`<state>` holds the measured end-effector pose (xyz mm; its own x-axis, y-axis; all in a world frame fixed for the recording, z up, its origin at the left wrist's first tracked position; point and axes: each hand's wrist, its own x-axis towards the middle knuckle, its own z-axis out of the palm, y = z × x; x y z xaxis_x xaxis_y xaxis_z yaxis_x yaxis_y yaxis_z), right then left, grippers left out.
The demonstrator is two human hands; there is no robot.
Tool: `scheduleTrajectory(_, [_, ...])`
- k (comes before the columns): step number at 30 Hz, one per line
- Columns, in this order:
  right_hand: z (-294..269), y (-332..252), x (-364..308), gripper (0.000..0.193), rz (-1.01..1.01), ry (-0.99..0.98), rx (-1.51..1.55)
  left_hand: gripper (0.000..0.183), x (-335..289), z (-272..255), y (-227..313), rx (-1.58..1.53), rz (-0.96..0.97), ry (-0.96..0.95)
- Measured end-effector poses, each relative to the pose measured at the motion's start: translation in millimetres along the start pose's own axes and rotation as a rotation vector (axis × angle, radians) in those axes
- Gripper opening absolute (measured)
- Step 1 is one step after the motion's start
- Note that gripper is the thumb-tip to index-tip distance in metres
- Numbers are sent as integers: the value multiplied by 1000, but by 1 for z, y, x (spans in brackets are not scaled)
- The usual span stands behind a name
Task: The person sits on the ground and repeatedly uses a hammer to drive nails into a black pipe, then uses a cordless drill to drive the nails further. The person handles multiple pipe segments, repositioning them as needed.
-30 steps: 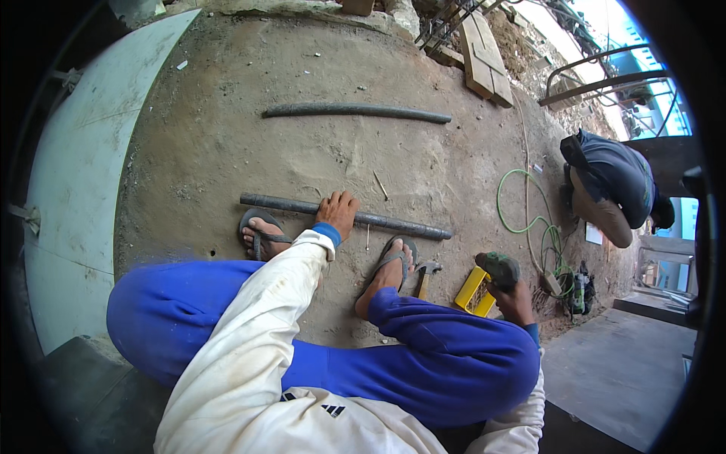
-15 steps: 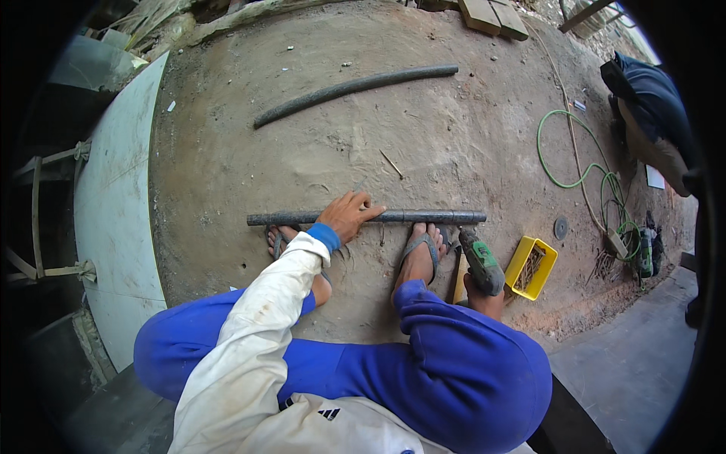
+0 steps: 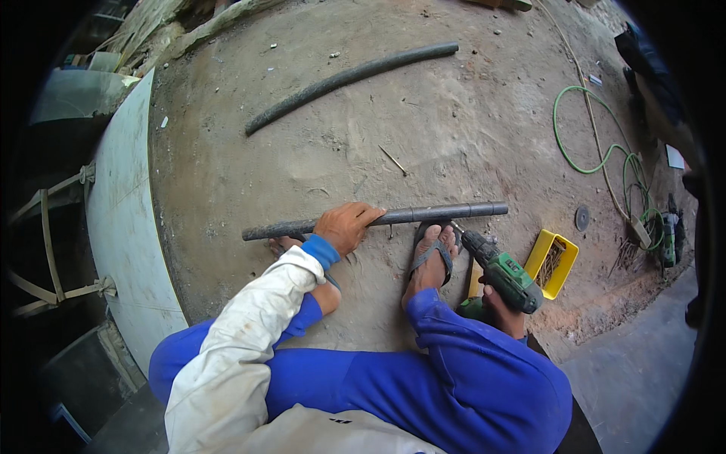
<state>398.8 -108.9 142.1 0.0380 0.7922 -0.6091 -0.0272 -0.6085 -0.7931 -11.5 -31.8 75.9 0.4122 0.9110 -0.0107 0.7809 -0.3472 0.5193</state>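
Head view: left hand (image 3: 348, 227), fingers curled over dark pipe (image 3: 431, 214), crosswise before right foot (image 3: 431, 256); right hand (image 3: 501, 312), fingers partly hidden, wrapped around cordless drill (image 3: 513, 280), bit (image 3: 457, 226) near pipe. Step, judged: positioning drill; next move calls for steady pipe, aligned bit

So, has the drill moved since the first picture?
Yes, leftward in view: the drill first overlapped the yellow box, and now is mostly left of it.
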Motion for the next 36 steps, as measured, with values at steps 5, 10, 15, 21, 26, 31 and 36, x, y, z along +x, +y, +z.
scheduleTrajectory(5, [-11, -24, 13, 48, -39, -86, 88, 45, 28, -16, 36, 60, 34, 346])
scheduleTrajectory(10, [-20, -35, 18, 68, -113, -128, 218, 45, 58, -48, 77, 55, 5, 501])
scheduleTrajectory(15, [-28, -32, 20, 73, -109, -197, 361, 57, 72, -73, 102, 58, 5, 551])
scheduleTrajectory(21, [-31, -26, 22, 73, -99, -213, 427, 63, 73, -85, 112, 52, 26, 508])
scheduleTrajectory(26, [-30, -26, 23, 72, -99, -229, 418, 65, 72, -81, 112, 36, 22, 462])
scheduleTrajectory(31, [-30, -26, 26, 73, -105, -237, 434, 60, 71, -73, 111, -53, 13, 489])
scheduleTrajectory(36, [-33, -22, 27, 75, -80, -242, 456, 64, 72, -72, 112, -66, -2, 536])
